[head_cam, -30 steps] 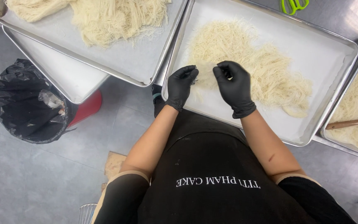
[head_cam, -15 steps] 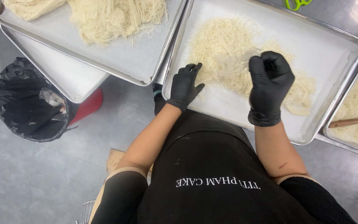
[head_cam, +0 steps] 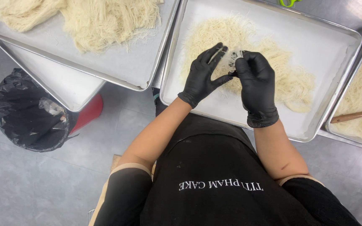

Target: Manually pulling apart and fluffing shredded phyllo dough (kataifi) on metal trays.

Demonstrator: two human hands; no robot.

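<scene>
Both hands wear black gloves and meet above the middle metal tray [head_cam: 340,37]. My left hand [head_cam: 204,75] and my right hand [head_cam: 254,83] pinch a small tuft of pale thin strands [head_cam: 231,58] between their fingertips. Under them a spread of the same pale fine strands [head_cam: 290,83] covers the tray's lined bottom. The tuft is held slightly above the pile.
A second tray [head_cam: 118,62] at the left holds more heaped strands [head_cam: 101,21], with another tray [head_cam: 59,83] under it. A third tray at the right edge has strands and a wooden stick [head_cam: 355,116]. A bin with a black liner [head_cam: 26,113] stands on the grey floor at lower left.
My right hand came back down from the pile toward my left hand. Both hands closed together on a small tuft of strands.
</scene>
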